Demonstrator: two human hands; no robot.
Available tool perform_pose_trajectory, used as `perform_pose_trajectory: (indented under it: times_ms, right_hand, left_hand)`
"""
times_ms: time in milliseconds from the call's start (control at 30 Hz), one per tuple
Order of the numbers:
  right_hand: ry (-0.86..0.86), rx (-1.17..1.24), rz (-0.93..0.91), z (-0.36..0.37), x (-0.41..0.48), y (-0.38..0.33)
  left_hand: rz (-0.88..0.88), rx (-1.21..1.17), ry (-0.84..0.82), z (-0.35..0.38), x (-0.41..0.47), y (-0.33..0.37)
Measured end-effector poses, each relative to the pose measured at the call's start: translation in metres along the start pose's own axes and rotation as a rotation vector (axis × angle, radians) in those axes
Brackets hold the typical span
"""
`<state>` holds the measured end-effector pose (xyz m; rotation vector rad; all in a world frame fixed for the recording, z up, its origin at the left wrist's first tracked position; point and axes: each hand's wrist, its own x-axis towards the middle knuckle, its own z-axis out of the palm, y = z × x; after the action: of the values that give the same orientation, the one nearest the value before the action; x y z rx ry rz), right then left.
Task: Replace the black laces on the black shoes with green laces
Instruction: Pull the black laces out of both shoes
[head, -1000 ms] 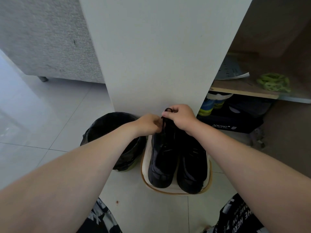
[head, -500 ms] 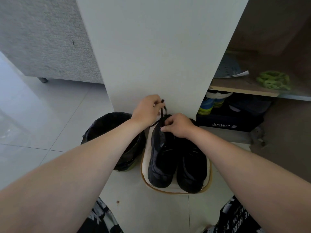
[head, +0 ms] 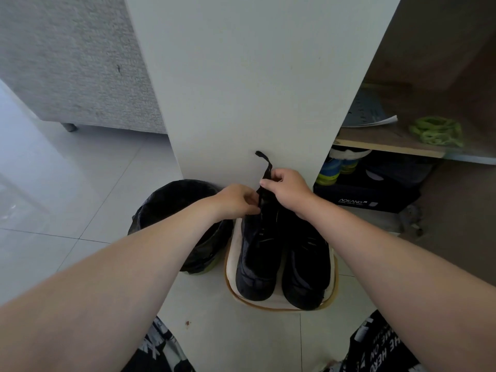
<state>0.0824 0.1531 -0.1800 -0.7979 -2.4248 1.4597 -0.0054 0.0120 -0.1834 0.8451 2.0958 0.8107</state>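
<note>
Pulling out the black lace (head: 264, 163) seems the step in hand. Its free end stands up at 12 o'clock above the black shoes (head: 306, 264), which sit side by side on a cream tray (head: 281, 308) on the floor. The right hand (head: 288, 189) pinches the lace just below that end. The left hand (head: 237, 201), fingers curled, appears to pinch it lower, at the collar of the shoe on the 9 o'clock side. The green laces (head: 436, 130) lie on a shelf at 2 o'clock, well apart. A hard pull may jam the lace in an eyelet, or tip the shoe toward the black bin (head: 177, 210) just beside.
</note>
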Motion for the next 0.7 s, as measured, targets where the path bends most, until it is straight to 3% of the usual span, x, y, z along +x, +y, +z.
perform_pose_trajectory:
  times_ms: [167, 300, 400, 600, 700]
  right_hand:
    - [-0.078, 0.01, -0.007, -0.001, -0.005, 0.0]
    - [-0.298, -0.211, 0.063, -0.001, -0.009, 0.008]
    - [-0.286, -0.284, 0.061, 0.001, -0.008, 0.011]
    - [-0.216, -0.461, 0.052, 0.006, -0.003, 0.012]
    - [-0.228, -0.509, 0.042, 0.007, -0.005, 0.011]
  left_hand:
    - [0.009, 0.105, 0.143, -0.003, 0.005, 0.002]
    - [0.064, 0.052, 0.244, -0.006, 0.006, 0.009]
    - [0.144, 0.113, 0.315, -0.007, 0.004, 0.013]
    - [0.126, -0.226, 0.475, -0.015, 0.002, 0.023]
    - [0.06, -0.385, 0.367, -0.015, 0.001, 0.019]
